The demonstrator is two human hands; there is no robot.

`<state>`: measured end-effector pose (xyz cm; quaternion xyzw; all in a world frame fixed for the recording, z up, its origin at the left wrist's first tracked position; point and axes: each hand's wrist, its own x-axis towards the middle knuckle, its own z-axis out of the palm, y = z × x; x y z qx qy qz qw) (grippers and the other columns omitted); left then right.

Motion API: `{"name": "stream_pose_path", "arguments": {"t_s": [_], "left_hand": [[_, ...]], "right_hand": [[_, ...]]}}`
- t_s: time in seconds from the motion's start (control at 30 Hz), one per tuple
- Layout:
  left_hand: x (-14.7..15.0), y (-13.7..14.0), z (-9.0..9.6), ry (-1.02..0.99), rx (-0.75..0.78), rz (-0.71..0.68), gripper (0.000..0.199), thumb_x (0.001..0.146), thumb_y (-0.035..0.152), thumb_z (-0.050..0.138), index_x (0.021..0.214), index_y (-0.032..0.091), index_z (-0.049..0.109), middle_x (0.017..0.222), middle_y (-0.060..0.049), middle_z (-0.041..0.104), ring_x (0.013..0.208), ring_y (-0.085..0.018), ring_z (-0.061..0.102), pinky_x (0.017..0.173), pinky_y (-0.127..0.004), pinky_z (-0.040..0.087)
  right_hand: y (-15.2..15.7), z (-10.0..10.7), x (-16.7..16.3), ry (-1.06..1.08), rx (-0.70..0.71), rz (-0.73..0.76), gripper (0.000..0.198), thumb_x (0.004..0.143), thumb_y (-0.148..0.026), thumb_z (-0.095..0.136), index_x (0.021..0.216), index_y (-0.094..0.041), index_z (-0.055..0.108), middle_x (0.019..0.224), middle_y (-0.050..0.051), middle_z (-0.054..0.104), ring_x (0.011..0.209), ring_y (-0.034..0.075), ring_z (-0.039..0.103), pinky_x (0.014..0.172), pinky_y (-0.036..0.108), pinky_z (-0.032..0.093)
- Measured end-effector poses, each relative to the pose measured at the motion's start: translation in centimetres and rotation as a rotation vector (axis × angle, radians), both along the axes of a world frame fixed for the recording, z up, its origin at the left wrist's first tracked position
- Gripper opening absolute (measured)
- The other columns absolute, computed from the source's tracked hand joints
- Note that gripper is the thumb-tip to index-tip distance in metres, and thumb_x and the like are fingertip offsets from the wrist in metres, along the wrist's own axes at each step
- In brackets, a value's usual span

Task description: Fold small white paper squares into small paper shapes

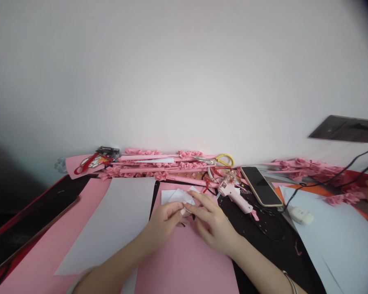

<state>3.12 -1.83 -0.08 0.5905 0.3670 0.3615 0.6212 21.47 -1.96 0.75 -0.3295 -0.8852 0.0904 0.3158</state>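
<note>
Both hands' grip pinches white paper over pink sheets below a blank wall.

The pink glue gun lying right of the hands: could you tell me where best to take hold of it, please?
Probably by the handle end of the glue gun, coming from above. It lies flat on the black mat, its nozzle end pointing toward the lower right, so that end is best avoided.

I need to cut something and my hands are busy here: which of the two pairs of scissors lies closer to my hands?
The yellow-handled scissors, lying by the wall just beyond the pink glue gun, above the right hand. The red-handled scissors lie much farther off to the left.
</note>
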Motion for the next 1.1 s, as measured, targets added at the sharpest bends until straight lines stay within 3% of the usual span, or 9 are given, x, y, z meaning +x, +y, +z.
{"name": "stream_pose_path", "arguments": {"t_s": [0.47,0.73,0.83,0.97,1.03,1.1], "left_hand": [[0.01,-0.23,0.30,-0.016,0.053,-0.029,0.021,0.087,0.027,0.042,0.092,0.017,0.059,0.084,-0.002,0.062,0.083,-0.017,0.058,0.078,-0.030,0.046],[0.04,-0.15,0.30,0.012,0.064,-0.021,0.023,0.088,0.029,0.039,0.091,0.017,0.059,0.086,-0.003,0.061,0.085,-0.017,0.058,0.079,-0.029,0.046],[0.02,-0.09,0.07,0.040,0.066,-0.022,0.023,0.088,0.031,0.040,0.089,0.017,0.058,0.085,-0.003,0.061,0.084,-0.017,0.059,0.079,-0.030,0.047],[0.07,-0.16,-0.17,0.124,0.100,-0.037,0.021,0.087,0.030,0.040,0.081,0.017,0.055,0.079,-0.001,0.059,0.078,-0.017,0.061,0.075,-0.029,0.047],[0.13,-0.28,-0.21,0.177,0.128,-0.047,0.021,0.087,0.028,0.039,0.076,0.017,0.054,0.075,0.000,0.059,0.075,-0.017,0.061,0.072,-0.028,0.047],[0.17,-0.42,-0.21,0.225,0.156,-0.057,0.021,0.086,0.026,0.039,0.073,0.017,0.053,0.073,0.000,0.059,0.074,-0.017,0.061,0.071,-0.027,0.047]], "right_hand": [[0.07,0.04,0.10,-0.028,0.030,0.026,0.051,0.072,-0.003,0.044,0.120,-0.020,0.048,0.137,0.009,0.033,0.116,0.024,0.039,0.093,0.043,0.037],[-0.12,-0.28,-0.05,0.112,-0.083,0.048,0.048,0.075,-0.005,0.041,0.120,-0.021,0.047,0.134,0.009,0.036,0.115,0.022,0.041,0.094,0.038,0.036],[-0.19,-0.32,-0.08,0.182,-0.136,-0.012,0.044,0.080,-0.010,0.041,0.123,-0.019,0.042,0.129,0.010,0.041,0.116,0.023,0.040,0.094,0.037,0.035],[-0.15,-0.52,-0.23,0.188,-0.271,-0.130,0.021,0.086,-0.018,0.041,0.106,-0.018,0.047,0.097,0.008,0.057,0.083,0.018,0.054,0.071,0.028,0.043],[-0.11,-0.66,-0.38,0.121,-0.348,-0.158,0.008,0.086,-0.020,0.042,0.090,-0.018,0.048,0.079,0.003,0.056,0.066,0.015,0.051,0.060,0.025,0.040],[-0.06,-0.78,-0.55,0.072,-0.383,-0.150,0.006,0.086,-0.020,0.042,0.081,-0.018,0.046,0.072,0.001,0.053,0.062,0.014,0.048,0.056,0.024,0.037]]}}
